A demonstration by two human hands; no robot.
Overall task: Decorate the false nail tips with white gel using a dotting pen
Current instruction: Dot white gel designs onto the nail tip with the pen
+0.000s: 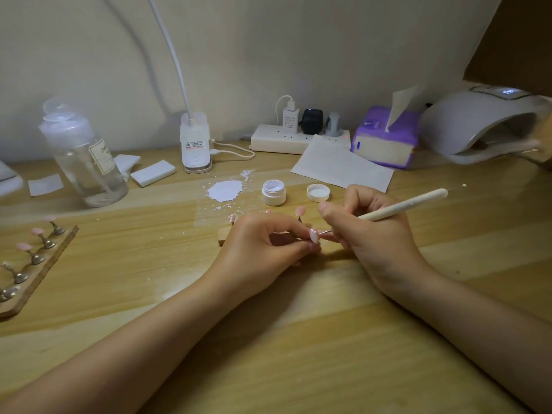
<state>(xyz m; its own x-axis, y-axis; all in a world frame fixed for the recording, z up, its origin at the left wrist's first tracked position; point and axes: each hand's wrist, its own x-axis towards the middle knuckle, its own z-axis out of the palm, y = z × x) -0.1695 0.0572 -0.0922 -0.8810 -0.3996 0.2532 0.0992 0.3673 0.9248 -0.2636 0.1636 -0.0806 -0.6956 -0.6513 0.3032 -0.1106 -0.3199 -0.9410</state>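
On the desk (298,339), the open gel jar (274,192) stands just left of its lid (318,193), both behind the two hands. The nail-tip stand (38,264) lies far left, with the pump bottle (86,162) behind it. The tissue box (385,138) sits at the back right, between the power strip (286,141) and the nail lamp (484,127).

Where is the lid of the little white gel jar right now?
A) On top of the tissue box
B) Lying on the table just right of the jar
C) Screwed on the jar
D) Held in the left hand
B: the lid lies upturned on the table beside the open jar.
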